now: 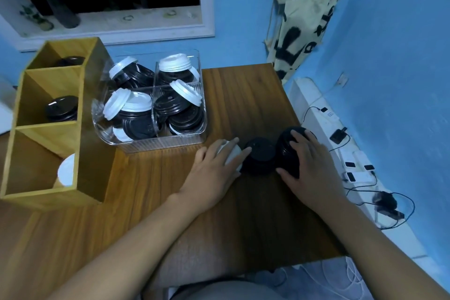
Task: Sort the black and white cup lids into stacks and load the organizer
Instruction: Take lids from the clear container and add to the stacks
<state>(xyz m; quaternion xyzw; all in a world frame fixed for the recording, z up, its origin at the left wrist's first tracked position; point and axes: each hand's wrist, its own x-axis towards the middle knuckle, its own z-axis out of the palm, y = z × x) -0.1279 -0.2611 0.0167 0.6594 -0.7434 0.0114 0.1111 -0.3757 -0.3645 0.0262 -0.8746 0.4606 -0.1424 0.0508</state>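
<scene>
left hand (214, 168) palm-down, right hand (309, 165) fingers spread

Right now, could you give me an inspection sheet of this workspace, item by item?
Surface: wooden table, mostly bare.
Job's things: clear bin of mixed black and white lids; wooden organizer holding black lids in two slots, a white lid in the nearest; three stacks by the hands, one white, two black.
Clutter: nothing seen.
Grippers: left hand on the white stack, right hand on the right black stack.
Cables: chargers and cords right of the table.
Surroundings: blue walls, window ledge, vase of flowers, hanging cloth.
</scene>
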